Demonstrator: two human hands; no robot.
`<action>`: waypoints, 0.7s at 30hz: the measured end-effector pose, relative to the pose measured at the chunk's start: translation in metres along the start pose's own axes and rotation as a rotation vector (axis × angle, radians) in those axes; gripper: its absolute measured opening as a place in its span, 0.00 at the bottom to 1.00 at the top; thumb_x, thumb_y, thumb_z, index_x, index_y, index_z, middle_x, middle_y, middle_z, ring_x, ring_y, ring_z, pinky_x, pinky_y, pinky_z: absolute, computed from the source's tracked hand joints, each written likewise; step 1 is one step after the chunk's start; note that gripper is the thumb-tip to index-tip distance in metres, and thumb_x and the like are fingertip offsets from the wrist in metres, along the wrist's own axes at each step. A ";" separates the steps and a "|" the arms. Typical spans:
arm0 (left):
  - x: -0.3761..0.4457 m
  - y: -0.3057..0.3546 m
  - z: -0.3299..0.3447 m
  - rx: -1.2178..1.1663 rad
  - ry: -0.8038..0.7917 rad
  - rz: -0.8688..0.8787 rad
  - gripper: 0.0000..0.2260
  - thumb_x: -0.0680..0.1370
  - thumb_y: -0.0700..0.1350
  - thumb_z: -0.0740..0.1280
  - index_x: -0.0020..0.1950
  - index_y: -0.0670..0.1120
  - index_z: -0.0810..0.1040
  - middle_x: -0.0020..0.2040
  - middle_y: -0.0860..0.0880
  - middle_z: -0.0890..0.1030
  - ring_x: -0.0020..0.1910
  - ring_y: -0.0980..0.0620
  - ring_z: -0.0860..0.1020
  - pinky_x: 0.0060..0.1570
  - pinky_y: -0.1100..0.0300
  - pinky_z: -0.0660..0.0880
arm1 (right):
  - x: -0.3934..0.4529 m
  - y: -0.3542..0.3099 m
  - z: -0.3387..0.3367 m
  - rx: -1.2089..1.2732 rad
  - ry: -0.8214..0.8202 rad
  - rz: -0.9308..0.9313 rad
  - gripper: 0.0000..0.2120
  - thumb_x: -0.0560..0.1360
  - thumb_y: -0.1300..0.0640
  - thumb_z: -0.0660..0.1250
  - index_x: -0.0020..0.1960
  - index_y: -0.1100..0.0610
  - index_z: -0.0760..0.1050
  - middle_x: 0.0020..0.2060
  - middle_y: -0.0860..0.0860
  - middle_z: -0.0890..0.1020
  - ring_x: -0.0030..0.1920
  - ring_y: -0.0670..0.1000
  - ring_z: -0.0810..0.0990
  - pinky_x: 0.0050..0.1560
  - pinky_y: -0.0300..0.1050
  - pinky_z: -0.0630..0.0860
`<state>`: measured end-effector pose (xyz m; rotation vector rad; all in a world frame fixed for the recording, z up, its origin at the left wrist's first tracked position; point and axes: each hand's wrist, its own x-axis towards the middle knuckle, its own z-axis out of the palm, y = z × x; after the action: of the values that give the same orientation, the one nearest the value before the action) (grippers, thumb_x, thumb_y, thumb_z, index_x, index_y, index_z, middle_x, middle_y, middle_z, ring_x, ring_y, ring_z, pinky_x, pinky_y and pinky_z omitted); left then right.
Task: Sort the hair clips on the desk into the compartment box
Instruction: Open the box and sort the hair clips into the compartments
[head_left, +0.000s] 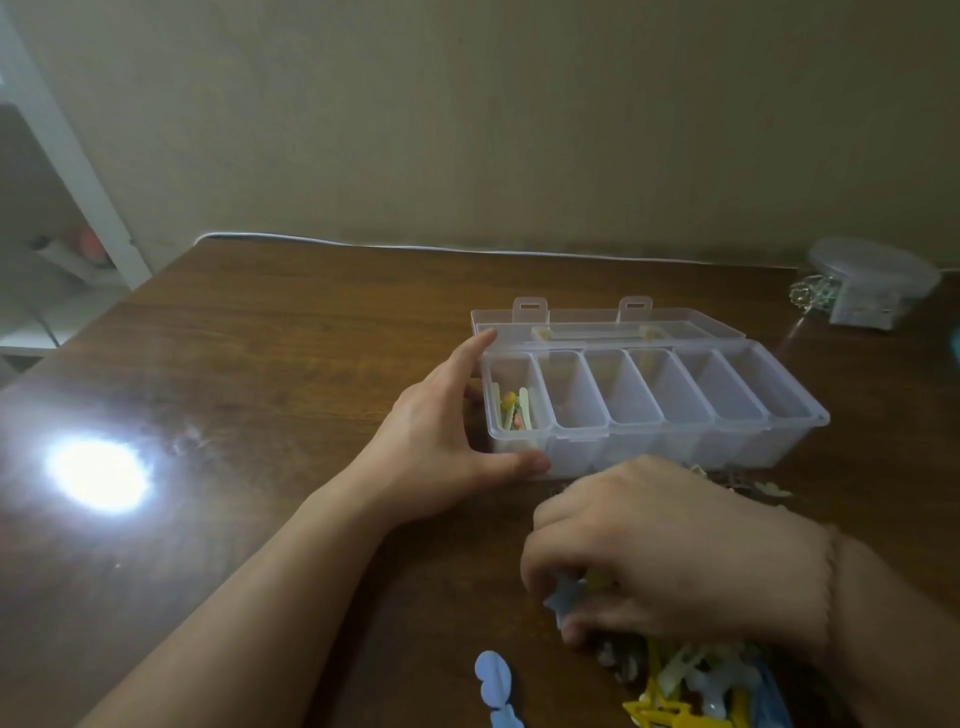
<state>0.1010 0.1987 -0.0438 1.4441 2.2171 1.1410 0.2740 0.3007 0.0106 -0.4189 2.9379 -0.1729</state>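
A clear plastic compartment box (691, 441) lies open on the brown desk, its lid (597, 322) folded back. Several yellow and pale hair clips (514, 410) lie in its leftmost compartment; the other compartments look empty. My left hand (441, 441) holds the box's left end, fingers along the side and thumb at the front corner. My right hand (660, 551) reaches down over a pile of hair clips (691, 686) near the desk's front edge, fingers curled round a light blue clip (563, 600). A blue clip (493, 680) lies apart, left of the pile.
A round clear lidded container (872, 275) with small items beside it stands at the desk's back right. A few pale clips (763, 488) lie in front of the box's right part. A bright light glare (98, 473) reflects on the desk's left. White shelving (67, 156) stands at far left.
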 end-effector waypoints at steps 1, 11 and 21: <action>0.000 0.000 0.000 -0.003 0.002 0.004 0.50 0.63 0.61 0.77 0.78 0.59 0.52 0.71 0.57 0.70 0.63 0.62 0.72 0.64 0.55 0.74 | 0.001 0.001 0.001 -0.013 0.052 -0.012 0.08 0.74 0.43 0.67 0.52 0.41 0.73 0.47 0.39 0.76 0.47 0.40 0.73 0.46 0.41 0.76; 0.000 -0.001 -0.001 -0.034 -0.022 0.001 0.50 0.64 0.61 0.77 0.78 0.60 0.52 0.72 0.57 0.69 0.64 0.60 0.72 0.63 0.55 0.74 | 0.016 0.026 0.014 0.148 0.966 0.373 0.09 0.75 0.56 0.69 0.55 0.52 0.81 0.49 0.49 0.83 0.54 0.48 0.79 0.52 0.52 0.77; -0.001 -0.001 -0.001 -0.023 -0.004 -0.012 0.49 0.65 0.58 0.78 0.78 0.59 0.52 0.71 0.56 0.70 0.65 0.59 0.71 0.65 0.53 0.73 | 0.005 0.006 0.001 0.135 0.422 -0.062 0.09 0.73 0.49 0.70 0.53 0.47 0.81 0.47 0.41 0.81 0.50 0.43 0.75 0.48 0.44 0.74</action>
<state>0.1005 0.1976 -0.0439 1.4214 2.1998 1.1550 0.2674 0.3046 0.0083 -0.5083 3.2950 -0.5242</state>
